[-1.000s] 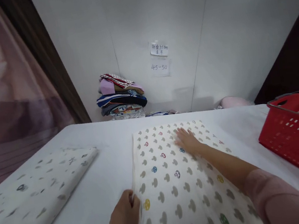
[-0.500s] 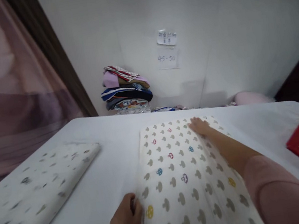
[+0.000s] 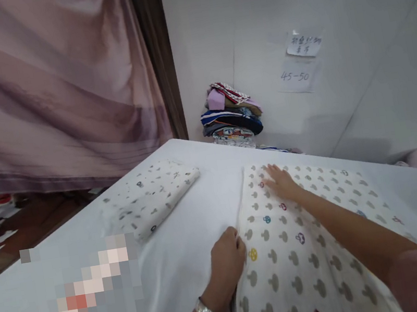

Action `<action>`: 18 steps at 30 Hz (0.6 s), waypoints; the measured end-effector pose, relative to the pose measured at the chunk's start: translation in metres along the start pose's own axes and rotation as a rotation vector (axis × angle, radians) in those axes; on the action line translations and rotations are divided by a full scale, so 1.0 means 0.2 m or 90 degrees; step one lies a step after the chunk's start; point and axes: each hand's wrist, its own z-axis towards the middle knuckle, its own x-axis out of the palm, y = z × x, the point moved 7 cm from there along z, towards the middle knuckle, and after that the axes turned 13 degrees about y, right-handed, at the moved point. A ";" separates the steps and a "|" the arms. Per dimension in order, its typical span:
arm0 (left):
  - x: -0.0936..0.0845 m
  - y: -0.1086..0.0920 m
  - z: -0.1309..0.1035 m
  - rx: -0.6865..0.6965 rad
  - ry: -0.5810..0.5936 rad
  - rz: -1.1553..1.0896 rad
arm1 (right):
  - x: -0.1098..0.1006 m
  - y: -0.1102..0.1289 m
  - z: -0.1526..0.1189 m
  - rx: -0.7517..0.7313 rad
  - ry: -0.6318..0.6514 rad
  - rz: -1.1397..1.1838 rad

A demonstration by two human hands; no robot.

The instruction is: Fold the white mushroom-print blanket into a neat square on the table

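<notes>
A white cloth [image 3: 293, 256] printed with grey and a few coloured mushrooms lies spread on the white table. My right hand [image 3: 282, 184] rests palm down near its far left corner, fingers spread and holding nothing. At the cloth's left edge, my left hand [image 3: 228, 255] is closed, its fingers curled on the fabric border; a silver bracelet circles that wrist. The cloth is loosely raised and wrinkled toward my body. To the left lies a folded white cloth [image 3: 159, 195] with small dark prints, touched by neither hand.
The white table [image 3: 215, 197] has its far edge near a grey wall. A stack of folded clothes [image 3: 231, 115] stands behind it. Paper notes [image 3: 294, 76] are stuck on the wall. A pinkish curtain [image 3: 64, 94] hangs at left. A blurred-out patch covers the table's lower left.
The view has turned left, and the red item at right has left the picture. My right hand has moved left across the cloth. My left hand stays at its left edge.
</notes>
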 end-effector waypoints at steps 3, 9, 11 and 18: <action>0.01 0.00 0.00 0.006 -0.005 -0.004 | 0.04 0.24 0.08 -0.050 0.012 0.002; 0.03 0.00 0.01 0.029 -0.017 -0.022 | 0.12 0.19 0.26 0.045 0.106 0.007; 0.04 0.00 0.02 0.037 -0.018 -0.025 | 0.10 0.18 0.29 0.054 0.100 0.015; 0.06 0.00 0.02 0.056 0.002 -0.032 | -0.03 0.24 0.34 0.155 0.018 0.051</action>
